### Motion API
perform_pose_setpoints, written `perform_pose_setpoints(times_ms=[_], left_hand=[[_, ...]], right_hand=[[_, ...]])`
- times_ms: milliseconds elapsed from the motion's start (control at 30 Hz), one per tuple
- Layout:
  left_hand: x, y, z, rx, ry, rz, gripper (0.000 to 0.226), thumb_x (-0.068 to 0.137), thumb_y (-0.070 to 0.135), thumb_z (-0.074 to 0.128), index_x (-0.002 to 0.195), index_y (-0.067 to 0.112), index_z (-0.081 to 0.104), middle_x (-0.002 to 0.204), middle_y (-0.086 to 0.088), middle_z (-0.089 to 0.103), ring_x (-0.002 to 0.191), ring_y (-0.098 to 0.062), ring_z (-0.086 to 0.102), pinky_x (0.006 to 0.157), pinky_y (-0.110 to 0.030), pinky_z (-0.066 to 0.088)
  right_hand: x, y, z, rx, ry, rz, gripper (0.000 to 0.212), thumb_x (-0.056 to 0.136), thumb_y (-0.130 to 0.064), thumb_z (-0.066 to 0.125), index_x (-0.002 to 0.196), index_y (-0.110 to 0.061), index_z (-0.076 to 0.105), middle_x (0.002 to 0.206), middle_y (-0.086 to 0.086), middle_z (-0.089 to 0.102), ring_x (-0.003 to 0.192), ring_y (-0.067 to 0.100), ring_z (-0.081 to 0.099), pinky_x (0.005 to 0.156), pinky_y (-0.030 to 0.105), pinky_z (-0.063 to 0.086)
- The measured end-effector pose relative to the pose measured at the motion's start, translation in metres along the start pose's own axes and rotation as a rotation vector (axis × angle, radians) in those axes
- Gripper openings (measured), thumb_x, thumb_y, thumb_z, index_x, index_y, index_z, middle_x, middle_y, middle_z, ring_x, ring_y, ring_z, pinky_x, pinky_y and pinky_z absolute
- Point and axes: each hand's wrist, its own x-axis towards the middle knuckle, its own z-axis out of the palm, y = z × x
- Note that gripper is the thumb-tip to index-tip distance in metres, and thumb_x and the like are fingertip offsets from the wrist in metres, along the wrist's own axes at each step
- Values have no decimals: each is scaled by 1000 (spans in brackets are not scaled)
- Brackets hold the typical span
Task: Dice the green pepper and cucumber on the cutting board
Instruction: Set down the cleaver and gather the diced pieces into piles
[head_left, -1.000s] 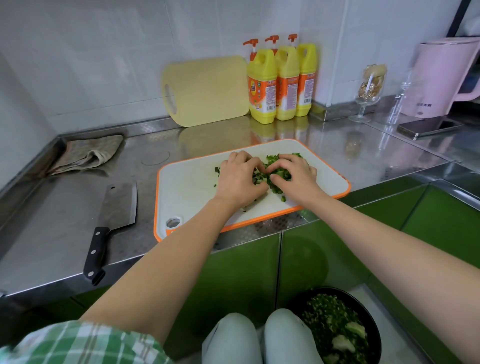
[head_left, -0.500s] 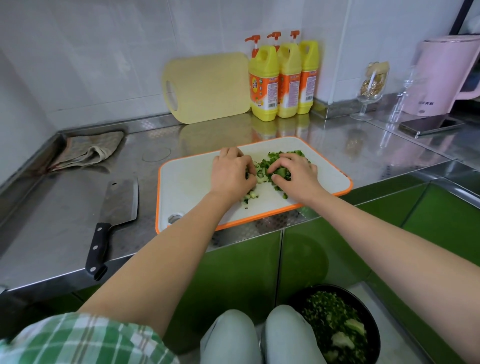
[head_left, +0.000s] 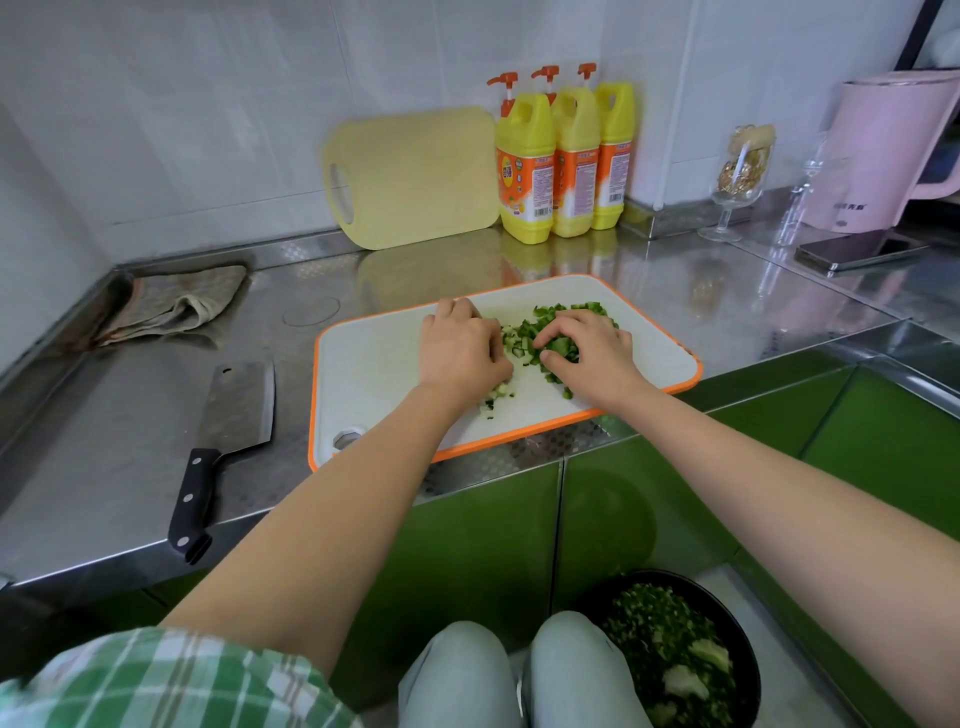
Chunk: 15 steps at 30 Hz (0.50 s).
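A white cutting board (head_left: 374, 364) with an orange rim lies on the steel counter near its front edge. A pile of diced green pepper and cucumber (head_left: 543, 319) sits on its far middle part. My left hand (head_left: 460, 353) is at the pile's left side, fingers curled down into the pieces. My right hand (head_left: 589, 353) is on the pile's right side, fingers and thumb curled round a clump of the dice. A few loose bits (head_left: 496, 400) lie near my left wrist.
A cleaver (head_left: 236, 405) lies flat on the counter left of the board, black handle toward me. A folded cloth (head_left: 171, 304) is at the back left. A yellow board (head_left: 415, 176), three soap bottles (head_left: 563, 161), a glass (head_left: 740, 176) and a pink kettle (head_left: 883, 150) line the back. A black bowl of chopped greens (head_left: 675, 649) is on the floor.
My two hands have drawn slightly apart, the left one shifting left, so more of the diced pile shows between them. The cleaver has not moved.
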Motion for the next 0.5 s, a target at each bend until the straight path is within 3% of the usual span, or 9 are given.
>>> perform_pose_setpoints(times_ms=[167,300,500], left_hand=[[1,-5,-1,-116,29,-18,13,74,21,68,87,24,71,104,-3,55,106,-26,44,80,-30,31],[2,9,2,-164,34,93,13,75,32,70,87,28,73,103,0,54,104,-22,44,82,-30,31],[5,10,4,-136,-15,73,10,80,37,71,87,30,74,108,1,53,111,-21,40,86,-30,30]], right_hand=[[1,0,0,-1,-1,3,12,91,-30,59,101,-34,65,139,-5,46,135,19,32,107,40,17],[1,1,1,-14,5,2,13,91,-31,59,103,-34,65,138,-6,46,134,18,33,106,40,18],[0,0,1,-18,4,2,15,88,-41,63,101,-34,64,136,-7,47,134,17,32,104,38,19]])
